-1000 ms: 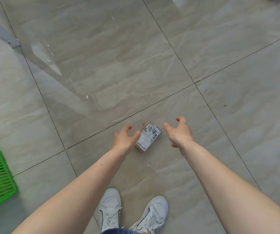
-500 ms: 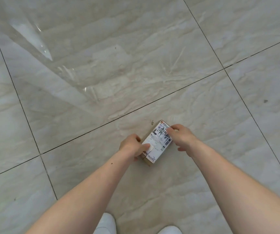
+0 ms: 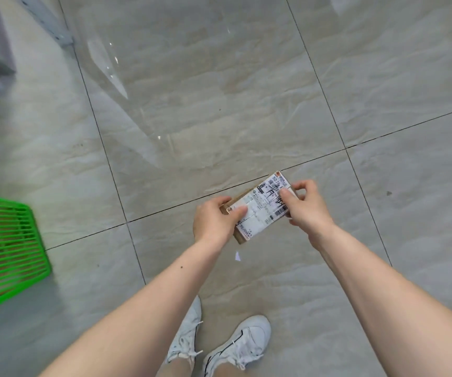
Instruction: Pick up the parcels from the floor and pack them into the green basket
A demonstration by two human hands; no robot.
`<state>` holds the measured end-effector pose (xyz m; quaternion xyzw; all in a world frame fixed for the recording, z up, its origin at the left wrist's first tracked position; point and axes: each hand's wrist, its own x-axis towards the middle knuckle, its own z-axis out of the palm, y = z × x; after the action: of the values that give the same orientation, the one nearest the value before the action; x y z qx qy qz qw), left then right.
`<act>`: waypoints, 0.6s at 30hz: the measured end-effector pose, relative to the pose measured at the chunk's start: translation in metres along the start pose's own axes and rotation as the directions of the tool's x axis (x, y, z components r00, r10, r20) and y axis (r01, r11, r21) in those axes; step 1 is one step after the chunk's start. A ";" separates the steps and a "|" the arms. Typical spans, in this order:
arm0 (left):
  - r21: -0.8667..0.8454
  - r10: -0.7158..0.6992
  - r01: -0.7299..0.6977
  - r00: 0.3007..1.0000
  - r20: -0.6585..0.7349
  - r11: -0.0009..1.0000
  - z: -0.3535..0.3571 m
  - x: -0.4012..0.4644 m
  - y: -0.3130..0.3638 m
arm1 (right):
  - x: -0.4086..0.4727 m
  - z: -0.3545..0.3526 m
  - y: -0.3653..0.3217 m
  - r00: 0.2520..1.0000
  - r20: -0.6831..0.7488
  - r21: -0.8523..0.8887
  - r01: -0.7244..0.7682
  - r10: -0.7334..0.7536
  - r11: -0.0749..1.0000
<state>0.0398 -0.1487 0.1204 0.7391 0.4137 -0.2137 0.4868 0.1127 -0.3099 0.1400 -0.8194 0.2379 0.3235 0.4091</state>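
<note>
A small brown cardboard parcel [image 3: 260, 206] with a white shipping label on top is held above the tiled floor. My left hand [image 3: 215, 220] grips its near left end, thumb on the label. My right hand [image 3: 305, 204] grips the far right end, thumb lying over the barcode. The green slatted basket [image 3: 7, 251] stands on the floor at the left edge, partly out of frame; its inside is blurred.
Grey marble-look floor tiles [image 3: 219, 104] spread all around. A grey metal frame leg [image 3: 53, 25] and a pale object sit at the top left. My white sneakers [image 3: 219, 346] stand below the parcel. A small white scrap [image 3: 237, 256] lies on the floor.
Both hands closed on the parcel and lifted it off the floor. The view rose and swung so the green basket is back at the left.
</note>
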 end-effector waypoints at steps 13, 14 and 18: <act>-0.159 0.077 -0.099 0.987 -0.140 0.982 -0.194 -0.145 0.113 | -0.195 -0.034 -0.185 0.968 -0.020 0.012 0.249 -0.249 0.968; -0.169 0.083 -0.108 0.985 -0.149 0.980 -0.206 -0.153 0.115 | -0.208 -0.033 -0.193 0.966 -0.026 -0.004 0.257 -0.257 0.966; -0.212 0.088 -0.126 0.980 -0.178 0.969 -0.245 -0.189 0.111 | -0.253 -0.025 -0.209 0.963 -0.014 -0.018 0.267 -0.268 0.963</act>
<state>0.0027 -0.0254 0.4227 0.7165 0.4339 -0.0764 0.5408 0.0858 -0.1832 0.4426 -0.8499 0.1258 0.2603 0.4405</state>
